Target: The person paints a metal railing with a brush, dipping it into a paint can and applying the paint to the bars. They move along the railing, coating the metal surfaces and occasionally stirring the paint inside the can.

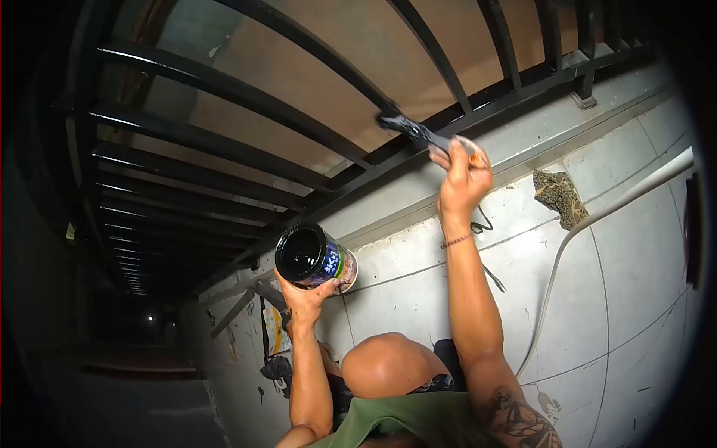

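My left hand (305, 297) is wrapped round a paint can (340, 266) with a printed label, tilted so its open mouth faces me. Black paint shows inside it and coats the rim. In my right hand (464, 179) is a paintbrush (418, 133), gripped by its handle, its bristles covered in wet black paint. The brush tip meets or lies very near a bar of the black metal railing (321, 46), low down by the bottom rail. Several bars shine as if wet. Motion slightly blurs the brush.
A crumpled patterned cloth (560, 198) lies on the tiled floor (418, 299) to the right, beside a pale hose or cable (567, 243). A concrete ledge (523, 138) runs under the railing. My bent knee (392, 364) is close below the can. Dark scraps lie at left.
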Action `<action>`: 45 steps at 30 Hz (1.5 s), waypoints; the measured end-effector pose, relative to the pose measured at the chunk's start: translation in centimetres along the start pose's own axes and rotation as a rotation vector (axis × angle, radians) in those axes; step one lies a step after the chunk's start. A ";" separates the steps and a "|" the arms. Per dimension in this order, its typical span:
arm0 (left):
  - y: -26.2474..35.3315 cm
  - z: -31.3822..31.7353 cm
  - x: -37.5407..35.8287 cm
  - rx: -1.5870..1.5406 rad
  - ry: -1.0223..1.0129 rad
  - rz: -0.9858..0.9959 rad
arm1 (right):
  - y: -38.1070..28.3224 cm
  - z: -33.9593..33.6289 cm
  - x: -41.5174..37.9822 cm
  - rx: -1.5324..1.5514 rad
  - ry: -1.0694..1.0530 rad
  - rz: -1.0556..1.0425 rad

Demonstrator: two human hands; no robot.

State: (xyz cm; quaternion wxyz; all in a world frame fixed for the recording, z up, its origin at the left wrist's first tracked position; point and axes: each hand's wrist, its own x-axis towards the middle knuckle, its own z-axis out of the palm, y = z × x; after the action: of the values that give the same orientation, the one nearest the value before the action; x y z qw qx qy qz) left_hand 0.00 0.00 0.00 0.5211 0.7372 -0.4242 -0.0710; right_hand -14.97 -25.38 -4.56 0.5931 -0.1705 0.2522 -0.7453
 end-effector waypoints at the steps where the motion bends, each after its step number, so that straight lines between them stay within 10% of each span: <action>1: 0.1 -0.4 -0.1 0.026 -0.003 -0.020 | 0.3 -1.3 -0.7 -0.070 0.054 -0.007; 13: -0.6 -0.6 -0.2 0.016 0.009 -0.025 | 0.4 -2.4 -1.9 -0.248 -0.024 -0.215; 19: -1.7 -0.9 -0.4 0.048 -0.001 -0.062 | -1.6 -1.7 -2.0 -0.476 -0.465 -0.920; 25: -2.1 -1.0 -0.3 0.057 0.026 -0.037 | 0.3 -6.2 -2.6 -0.718 -0.484 -0.874; 29: -1.6 -0.7 -0.1 0.035 0.006 -0.045 | -2.4 -4.4 -0.5 -0.572 -0.020 -0.547; 35: -1.5 -0.2 0.1 0.015 -0.022 -0.025 | -4.1 2.3 5.8 -0.941 -0.241 -0.403; 45: -1.8 -0.2 -0.1 0.027 -0.043 -0.078 | -5.9 0.4 7.1 -0.512 -0.262 -0.329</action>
State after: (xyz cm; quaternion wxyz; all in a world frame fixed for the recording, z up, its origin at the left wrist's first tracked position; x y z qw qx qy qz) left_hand 1.02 0.38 -1.43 0.4986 0.7586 -0.4071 -0.1012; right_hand -21.13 -31.32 -1.15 0.4300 -0.4470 0.3221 -0.7153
